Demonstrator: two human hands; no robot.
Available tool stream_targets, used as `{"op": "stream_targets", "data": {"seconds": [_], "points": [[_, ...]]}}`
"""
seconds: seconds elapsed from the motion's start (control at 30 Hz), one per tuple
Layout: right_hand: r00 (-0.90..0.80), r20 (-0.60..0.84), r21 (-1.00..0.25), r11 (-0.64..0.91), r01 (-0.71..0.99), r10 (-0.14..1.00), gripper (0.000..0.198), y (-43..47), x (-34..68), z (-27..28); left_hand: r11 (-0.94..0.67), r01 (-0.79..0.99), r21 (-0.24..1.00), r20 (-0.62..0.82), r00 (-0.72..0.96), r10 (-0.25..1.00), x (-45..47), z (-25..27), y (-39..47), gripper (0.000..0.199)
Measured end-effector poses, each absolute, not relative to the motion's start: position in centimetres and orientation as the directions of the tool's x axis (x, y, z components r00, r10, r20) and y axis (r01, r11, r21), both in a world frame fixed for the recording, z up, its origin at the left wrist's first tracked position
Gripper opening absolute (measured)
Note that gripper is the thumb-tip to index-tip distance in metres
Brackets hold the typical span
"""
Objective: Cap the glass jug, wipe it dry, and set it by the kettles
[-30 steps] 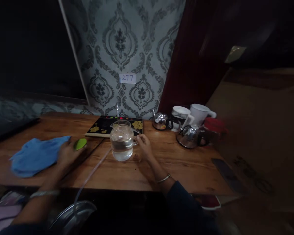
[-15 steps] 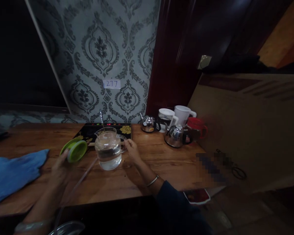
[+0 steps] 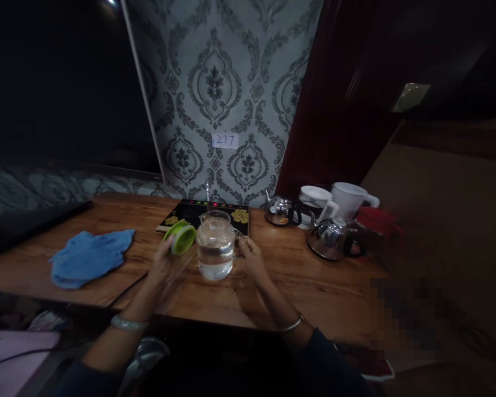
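A clear glass pitcher, partly filled with water, is gripped by its handle in my right hand. My left hand holds a green lid tilted on its side, just left of the pitcher and apart from its rim. Behind the pitcher lies a black induction cooktop with gold flowers and a lit red light. A thin upright rod shows above the pitcher, its lower end hidden.
A blue cloth lies left on the wooden table. At the right stand two steel kettles, two white-lidded jugs and a red jug. A black cable crosses the table's front edge.
The camera view has swung left, so everything sits further right in the picture. My left hand, with the green lid, is now closer to the pitcher. My right hand keeps hold of the handle.
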State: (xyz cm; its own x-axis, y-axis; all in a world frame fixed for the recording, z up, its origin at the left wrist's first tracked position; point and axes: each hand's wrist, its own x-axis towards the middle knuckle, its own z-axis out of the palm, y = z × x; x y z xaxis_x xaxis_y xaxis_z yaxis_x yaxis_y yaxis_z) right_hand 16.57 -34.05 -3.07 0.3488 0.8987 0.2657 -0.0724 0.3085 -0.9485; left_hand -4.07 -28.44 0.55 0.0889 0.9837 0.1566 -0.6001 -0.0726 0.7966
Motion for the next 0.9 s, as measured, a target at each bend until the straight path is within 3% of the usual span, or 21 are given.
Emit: {"op": "stream_targets", "data": {"seconds": [0.2,0.47,0.7,0.8,0.9], "points": [[0.352,0.227,-0.958,0.272,-0.085,0.908,0.045,-36.1,17.6,-3.1,-0.038,-0.539,0.841,0.181,0.214,0.96,-4.4,0.1,-30.2,0.048],[0.334,0.193,-0.968,0.234,-0.088,0.923,0.047,-38.5,19.0,-2.8,-0.044,-0.491,0.87,0.187,0.247,0.951,-4.4,1.0,-31.8,0.056],[0.359,0.204,-0.951,0.271,-0.146,0.911,0.049,-38.4,19.3,-3.5,-0.41,-0.272,0.87,0.451,0.107,0.886,-4.0,5.9,-32.3,0.054],[0.421,0.164,-0.949,0.26,-0.181,0.892,0.057,-38.2,20.0,-4.8,-0.598,-0.034,0.801,0.59,0.213,0.779,-2.8,8.1,-32.5,0.048],[0.49,0.081,-0.949,0.217,-0.227,0.868,0.055,-38.5,20.5,-6.6,-0.751,0.165,0.64,0.661,0.38,0.647,-1.3,9.4,-32.1,0.042]]}}
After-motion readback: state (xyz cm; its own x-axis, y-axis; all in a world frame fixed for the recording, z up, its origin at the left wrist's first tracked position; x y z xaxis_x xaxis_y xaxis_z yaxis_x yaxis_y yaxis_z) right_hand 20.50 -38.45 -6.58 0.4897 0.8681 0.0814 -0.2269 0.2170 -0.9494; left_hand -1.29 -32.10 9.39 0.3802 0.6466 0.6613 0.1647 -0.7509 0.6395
